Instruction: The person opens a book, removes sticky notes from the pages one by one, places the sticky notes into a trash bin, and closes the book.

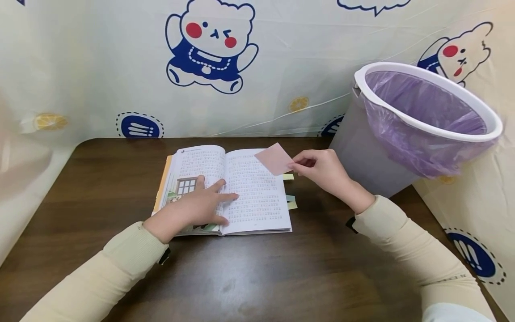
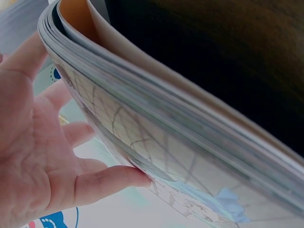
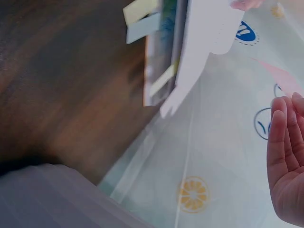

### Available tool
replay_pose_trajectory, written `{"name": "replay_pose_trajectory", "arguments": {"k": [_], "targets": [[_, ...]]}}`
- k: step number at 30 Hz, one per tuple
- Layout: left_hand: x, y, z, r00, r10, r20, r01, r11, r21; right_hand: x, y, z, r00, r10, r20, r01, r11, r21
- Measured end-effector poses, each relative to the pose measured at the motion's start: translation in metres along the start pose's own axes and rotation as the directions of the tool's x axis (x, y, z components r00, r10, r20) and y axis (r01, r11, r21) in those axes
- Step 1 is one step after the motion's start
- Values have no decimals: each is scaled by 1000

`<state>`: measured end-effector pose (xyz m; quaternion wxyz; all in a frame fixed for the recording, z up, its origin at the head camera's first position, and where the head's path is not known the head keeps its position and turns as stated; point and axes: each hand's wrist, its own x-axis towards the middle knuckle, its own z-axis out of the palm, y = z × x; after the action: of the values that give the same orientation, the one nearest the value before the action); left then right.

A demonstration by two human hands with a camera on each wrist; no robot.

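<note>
An open book with printed text lies on the dark wooden table. My left hand rests on its left page and the middle fold, fingers spread; the left wrist view shows the hand against the page edges. Between thumb and fingertips, my right hand pinches a pink square sticky note by one corner, over the upper right part of the right page. In the right wrist view the pink note is partly cut off above the fingers of the right hand.
Yellow and bluish page tabs stick out from the book's right edge. A grey bin with a purple liner stands at the table's right back. Behind the table hangs a patterned white cloth.
</note>
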<state>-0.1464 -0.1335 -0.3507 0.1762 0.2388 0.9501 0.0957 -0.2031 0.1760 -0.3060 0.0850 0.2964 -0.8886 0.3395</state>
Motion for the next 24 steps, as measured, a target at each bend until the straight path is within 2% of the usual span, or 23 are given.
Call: {"name": "replay_pose_trajectory", "arguments": {"k": [11,24], "targets": [[1,-1,1,1000,-5,4,5,1000,1,1,-15,-23,997,26,-71,-22,998,51],[2,0,0,999,-13,33,13,1000,0,0,-31,-56,984,-3,-179,17,997,74]]}}
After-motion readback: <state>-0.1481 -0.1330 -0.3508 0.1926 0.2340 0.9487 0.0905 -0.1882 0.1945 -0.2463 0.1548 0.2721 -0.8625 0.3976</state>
